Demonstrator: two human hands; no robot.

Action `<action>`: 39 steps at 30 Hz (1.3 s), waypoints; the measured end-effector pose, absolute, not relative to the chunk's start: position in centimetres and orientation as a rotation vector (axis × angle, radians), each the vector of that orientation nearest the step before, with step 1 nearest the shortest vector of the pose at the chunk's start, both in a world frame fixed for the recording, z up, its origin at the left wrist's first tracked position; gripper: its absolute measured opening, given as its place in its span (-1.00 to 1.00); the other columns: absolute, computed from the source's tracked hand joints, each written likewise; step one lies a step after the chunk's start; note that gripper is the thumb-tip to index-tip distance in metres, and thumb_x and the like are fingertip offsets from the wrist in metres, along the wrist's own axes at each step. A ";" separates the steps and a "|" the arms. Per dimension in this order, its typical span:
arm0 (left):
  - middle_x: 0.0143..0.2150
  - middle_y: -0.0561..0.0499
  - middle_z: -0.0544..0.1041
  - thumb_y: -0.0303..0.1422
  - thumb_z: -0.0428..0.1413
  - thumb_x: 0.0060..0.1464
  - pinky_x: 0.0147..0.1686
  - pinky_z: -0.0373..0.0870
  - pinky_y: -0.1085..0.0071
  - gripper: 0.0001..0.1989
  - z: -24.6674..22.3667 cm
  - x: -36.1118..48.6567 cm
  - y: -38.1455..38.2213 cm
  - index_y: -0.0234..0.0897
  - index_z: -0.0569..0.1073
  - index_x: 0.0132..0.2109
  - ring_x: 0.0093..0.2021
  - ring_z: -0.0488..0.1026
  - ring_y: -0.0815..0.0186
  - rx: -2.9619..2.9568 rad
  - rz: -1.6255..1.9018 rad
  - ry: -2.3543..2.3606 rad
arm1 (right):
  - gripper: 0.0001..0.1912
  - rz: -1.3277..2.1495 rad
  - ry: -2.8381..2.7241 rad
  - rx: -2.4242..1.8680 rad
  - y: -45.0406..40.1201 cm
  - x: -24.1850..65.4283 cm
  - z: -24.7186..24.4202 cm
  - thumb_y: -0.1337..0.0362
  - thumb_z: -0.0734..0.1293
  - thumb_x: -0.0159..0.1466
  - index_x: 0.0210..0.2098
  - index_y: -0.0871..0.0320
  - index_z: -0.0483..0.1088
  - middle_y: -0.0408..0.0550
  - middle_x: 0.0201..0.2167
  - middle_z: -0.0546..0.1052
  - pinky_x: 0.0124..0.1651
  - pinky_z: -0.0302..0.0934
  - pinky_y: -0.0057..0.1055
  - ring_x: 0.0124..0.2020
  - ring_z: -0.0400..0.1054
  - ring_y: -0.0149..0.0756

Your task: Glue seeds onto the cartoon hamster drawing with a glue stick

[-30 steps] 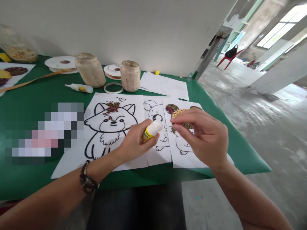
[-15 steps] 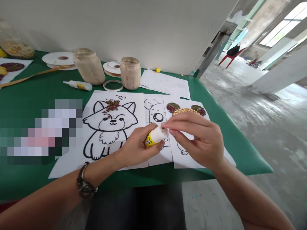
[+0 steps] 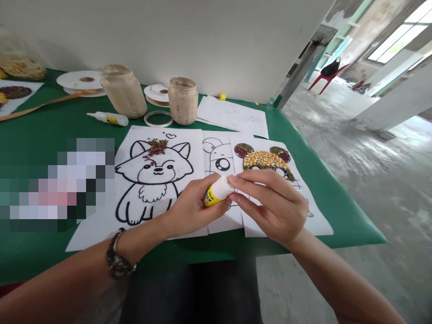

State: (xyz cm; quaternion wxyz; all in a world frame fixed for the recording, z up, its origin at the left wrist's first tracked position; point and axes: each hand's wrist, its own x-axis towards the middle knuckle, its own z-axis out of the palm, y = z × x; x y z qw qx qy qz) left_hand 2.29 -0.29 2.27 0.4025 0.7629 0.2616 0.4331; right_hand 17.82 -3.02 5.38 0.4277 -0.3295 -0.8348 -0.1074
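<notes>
My left hand (image 3: 199,204) is wrapped round a white glue bottle (image 3: 218,191) with a yellow label, tilted up to the right. At its upper end the fingertips of my right hand (image 3: 275,202) close on the bottle's tip, which they hide. Beneath my hands lie drawings on paper: a fox-like animal (image 3: 157,198) with loose red and green beans (image 3: 157,146) on its forehead, a partly covered big-eyed figure (image 3: 221,157), and at the right an animal face (image 3: 265,159) partly filled with yellow corn kernels and beans.
Two cloudy jars (image 3: 123,92), white spools (image 3: 79,82), a tape ring (image 3: 158,119) and another glue bottle (image 3: 108,118) stand or lie along the back of the green table (image 3: 313,180). A yellow cap (image 3: 222,96) rests near spare paper (image 3: 232,116). A wall rises behind.
My right hand has shifted slightly down and left, and its fingertips now cover the bottle's end. More of the corn-covered face shows. My left hand keeps its hold.
</notes>
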 end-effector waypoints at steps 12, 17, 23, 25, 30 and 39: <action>-0.58 0.19 0.28 -0.48 0.00 -0.04 -0.64 0.13 0.59 -0.92 2.0 2.4 -0.5 -0.23 0.22 -0.40 -0.62 0.18 0.49 2.014 1.158 0.814 | -0.69 0.008 -1.710 -0.998 -4.5 15.6 4.0 0.50 0.30 0.10 -0.21 0.04 0.43 -0.11 -0.38 0.47 -0.36 0.37 -0.41 -0.35 0.38 -0.37; -0.57 0.18 0.29 -0.46 0.00 -0.02 -0.65 0.10 0.58 -0.91 1.7 2.3 -0.5 -0.23 0.20 -0.40 -0.62 0.19 0.48 2.053 1.133 0.876 | -0.73 0.170 -1.636 -1.040 -4.8 15.5 3.9 0.48 0.31 0.10 -0.25 0.04 0.45 -0.13 -0.39 0.47 -0.35 0.37 -0.39 -0.37 0.37 -0.38; -0.61 0.21 0.25 -0.46 0.03 -0.03 -0.68 0.06 0.59 -0.87 1.6 2.4 -0.2 -0.22 0.18 -0.43 -0.64 0.16 0.48 2.011 1.108 0.957 | -0.84 0.615 -1.482 -0.975 -5.0 15.6 4.2 0.43 0.30 0.12 -0.36 0.06 0.47 -0.15 -0.47 0.43 -0.40 0.33 -0.46 -0.43 0.33 -0.45; -0.62 0.21 0.24 -0.45 0.02 -0.03 -0.68 0.07 0.60 -0.87 1.7 2.5 -0.2 -0.22 0.18 -0.43 -0.64 0.16 0.49 1.988 1.126 1.002 | -0.83 0.811 -1.395 -0.926 -5.1 15.8 4.2 0.38 0.28 0.15 -0.33 0.03 0.48 -0.17 -0.49 0.40 -0.44 0.31 -0.49 -0.46 0.31 -0.48; -0.63 0.21 0.22 -0.43 0.02 -0.01 -0.68 0.09 0.59 -0.89 1.9 2.6 -0.1 -0.23 0.20 -0.43 -0.65 0.15 0.49 1.998 1.131 1.093 | -0.78 0.882 -1.484 -1.020 -4.1 18.6 4.3 0.32 0.23 0.20 -0.24 -0.02 0.47 -0.12 -0.36 0.42 -0.41 0.31 -0.45 -0.35 0.31 -0.43; -0.65 0.21 0.17 -0.40 -0.01 0.01 -0.70 0.07 0.58 -0.86 2.0 2.7 -0.1 -0.25 0.18 -0.47 -0.67 0.10 0.50 1.956 1.050 1.119 | -0.88 0.450 -1.741 -1.587 1.2 25.3 3.6 0.34 0.30 0.07 -0.45 0.09 0.50 -0.06 -0.29 0.42 -0.21 0.30 -0.25 -0.19 0.31 -0.28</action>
